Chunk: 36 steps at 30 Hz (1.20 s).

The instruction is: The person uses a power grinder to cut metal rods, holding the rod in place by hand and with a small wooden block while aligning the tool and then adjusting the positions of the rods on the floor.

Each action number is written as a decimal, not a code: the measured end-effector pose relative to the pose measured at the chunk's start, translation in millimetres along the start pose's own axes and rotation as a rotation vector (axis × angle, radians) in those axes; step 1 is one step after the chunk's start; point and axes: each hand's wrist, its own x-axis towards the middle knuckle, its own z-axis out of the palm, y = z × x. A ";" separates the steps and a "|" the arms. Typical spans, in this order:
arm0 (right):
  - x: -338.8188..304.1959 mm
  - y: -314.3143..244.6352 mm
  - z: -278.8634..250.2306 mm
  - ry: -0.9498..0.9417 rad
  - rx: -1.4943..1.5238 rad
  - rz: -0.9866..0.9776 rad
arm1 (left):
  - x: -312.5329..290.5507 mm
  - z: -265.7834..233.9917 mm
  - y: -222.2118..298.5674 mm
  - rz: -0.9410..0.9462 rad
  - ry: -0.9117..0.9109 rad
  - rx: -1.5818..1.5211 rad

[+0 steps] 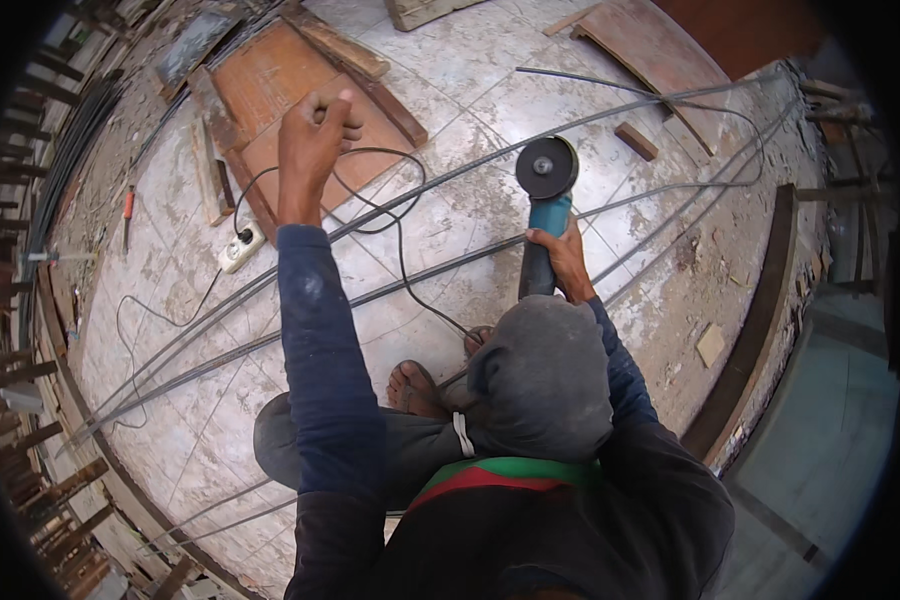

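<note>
My right hand (pixel 568 262) is wrapped round the body of a teal and black angle grinder (pixel 548 216). Its dark disc (pixel 560 183) points away from me, above the tiled floor and close to the long steel rods (pixel 450 178). Off to the left, my left hand (pixel 308 150) is raised with its fingers curled in, and nothing shows in them. Below that hand lies an orange-brown wooden panel (pixel 275 75). A black power cord (pixel 402 262) loops near my left wrist and runs down toward my feet.
A white socket block (pixel 240 250) with a plug in it sits left of my forearm. Near it lies an orange-handled screwdriver-like tool (pixel 128 208). More boards (pixel 650 45) lie at the far right, beside a small wood block (pixel 636 141). My sandalled foot (pixel 410 385) is close to the rods.
</note>
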 end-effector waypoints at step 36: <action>219.2 50.0 -236.1 0.456 -1.151 -0.247 | -150.2 119.9 -76.0 -0.290 -0.105 0.042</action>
